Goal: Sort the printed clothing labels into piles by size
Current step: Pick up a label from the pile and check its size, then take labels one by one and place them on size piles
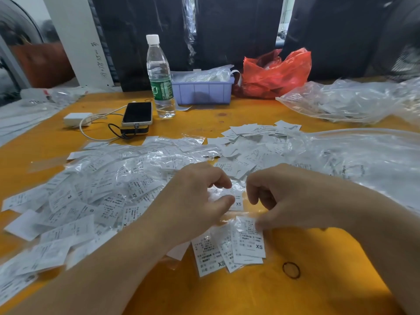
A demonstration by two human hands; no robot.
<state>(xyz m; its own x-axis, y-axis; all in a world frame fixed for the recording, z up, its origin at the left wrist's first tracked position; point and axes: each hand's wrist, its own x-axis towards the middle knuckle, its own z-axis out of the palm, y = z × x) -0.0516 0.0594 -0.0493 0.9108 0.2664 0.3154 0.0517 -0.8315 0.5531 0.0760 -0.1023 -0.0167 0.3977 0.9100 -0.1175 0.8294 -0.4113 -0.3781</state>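
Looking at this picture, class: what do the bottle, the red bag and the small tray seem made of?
Bottle: clear glossy plastic, see-through with highlights. Red bag: thin crinkled plastic film, translucent. Tray: probably moulded matte plastic, ribbed lilac walls.

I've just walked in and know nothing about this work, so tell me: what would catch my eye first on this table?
Probably the sprawling heap of white labels in clear sleeves covering the left of the orange table. At the near centre, the left hand and right hand pinch an XS label, above a small XS pile. Farther back stand a water bottle and a bright red plastic bag.
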